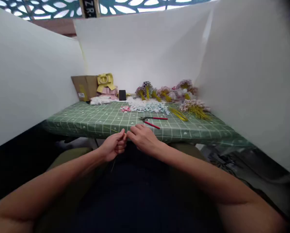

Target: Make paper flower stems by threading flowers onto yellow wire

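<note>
My left hand (114,146) is closed in front of the table's near edge, its thumb and forefinger pinched together. A thin yellow wire (111,129) sticks out beyond its fingertips, and a fine end (113,164) hangs below the palm. My right hand (144,138) meets it from the right, fingers pinched at the left fingertips. Whatever lies between the right fingers is too small to make out. Just beyond the right hand, pliers (148,120) with red handles lie spread on the green checked tablecloth (91,118).
Small white, pale blue and pink pieces (147,106) lie mid-table. Bunches of beaded stems (195,108) and a bundle of yellow wires (178,114) are at the right. A cardboard box (85,87), yellow ribbon (105,81) and dark phone (122,94) stand at the back. White panels enclose the table.
</note>
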Demonstrator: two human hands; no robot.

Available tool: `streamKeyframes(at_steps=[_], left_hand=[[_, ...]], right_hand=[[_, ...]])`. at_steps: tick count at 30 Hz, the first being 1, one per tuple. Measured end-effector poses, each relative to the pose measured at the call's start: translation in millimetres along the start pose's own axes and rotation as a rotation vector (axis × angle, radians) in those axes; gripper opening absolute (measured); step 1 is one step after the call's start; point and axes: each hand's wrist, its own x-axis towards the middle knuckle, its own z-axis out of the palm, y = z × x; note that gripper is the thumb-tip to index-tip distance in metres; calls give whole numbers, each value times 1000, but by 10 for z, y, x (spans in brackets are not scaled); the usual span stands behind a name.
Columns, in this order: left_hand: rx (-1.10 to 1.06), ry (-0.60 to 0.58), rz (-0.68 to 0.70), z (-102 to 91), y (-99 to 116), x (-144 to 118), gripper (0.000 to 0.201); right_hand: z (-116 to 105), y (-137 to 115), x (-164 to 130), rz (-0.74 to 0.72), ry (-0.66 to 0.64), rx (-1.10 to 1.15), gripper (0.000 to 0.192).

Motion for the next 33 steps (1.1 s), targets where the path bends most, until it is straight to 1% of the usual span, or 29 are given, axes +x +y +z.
streamKeyframes(at_steps=[2, 3, 4, 5, 7, 8, 9, 10, 11, 12, 13, 14, 15, 16, 17, 18, 19, 21, 22, 23, 24, 25, 27, 28, 29, 30, 31, 32, 33], left_hand=[[184, 74, 112, 24, 20, -8, 43], [292, 103, 192, 34, 46, -27, 43], [412, 127, 291, 42, 84, -58, 43], [570, 158, 431, 47, 135, -102, 43], [869, 167, 720, 49, 249, -205, 43], [974, 136, 831, 46, 296, -248, 41], [1037, 112, 903, 41, 326, -275, 38], [1057, 98, 925, 35, 336, -282, 37], [1033, 96, 888, 29, 322, -267, 37], [959, 117, 796, 22, 286, -232, 39], [845, 156, 661, 14, 235, -183, 40], [703, 153, 481, 4, 176, -127, 43], [503, 184, 309, -7, 116, -72, 43], [341, 165, 155, -18, 65, -23, 42], [209, 130, 61, -27, 25, 15, 41], [104, 96, 2, -32, 0, 39, 40], [38, 56, -23, -33, -10, 51, 40], [5, 17, -15, -18, 8, 37, 41], [37, 26, 9, -4, 31, 16, 42], [106, 50, 56, 12, 63, -14, 43], [215, 86, 135, 28, 102, -50, 43], [354, 128, 247, 42, 148, -92, 44], [663, 193, 528, 58, 248, -178, 44], [795, 198, 652, 59, 295, -213, 43], [889, 194, 742, 55, 332, -236, 41], [934, 191, 787, 46, 356, -244, 38], [936, 184, 780, 35, 361, -236, 38], [890, 180, 723, 23, 346, -213, 39], [800, 191, 625, 11, 312, -178, 41]], right_hand=[[18, 4, -2, 91, 26, 115, 21], [2, 11, -1, 130, 24, 214, 19], [-38, 23, 0, 167, 12, 344, 17], [-101, 40, 1, 220, 0, 528, 15], [-262, 86, 8, 270, -87, 958, 14], [-334, 112, 12, 236, -181, 1157, 15], [-383, 135, 16, 196, -262, 1288, 15], [-398, 153, 19, 168, -307, 1345, 15], [-376, 164, 21, 175, -303, 1319, 15], [-321, 166, 20, 216, -254, 1213, 14], [-241, 159, 17, 268, -179, 1048, 14], [-151, 145, 13, 326, -99, 824, 13], [-62, 127, 8, 331, -60, 603, 12], [12, 109, 4, 269, -59, 427, 12], [64, 93, 0, 207, -57, 274, 14], [93, 80, -4, 140, -54, 164, 16], [98, 73, -6, 86, -42, 92, 18], [57, 72, -6, 40, 5, 39, 20], [20, 77, -3, 43, 20, 61, 20], [-24, 87, 1, 66, 27, 122, 20], [-74, 98, 5, 107, 19, 229, 20], [-126, 112, 11, 163, -6, 384, 22], [-228, 144, 20, 271, -109, 794, 26], [-268, 162, 24, 296, -186, 1008, 28], [-293, 178, 27, 301, -266, 1191, 29], [-298, 192, 28, 303, -326, 1321, 29], [-282, 202, 28, 320, -348, 1379, 29], [-246, 207, 27, 349, -334, 1358, 29], [-196, 206, 24, 390, -280, 1257, 28]])
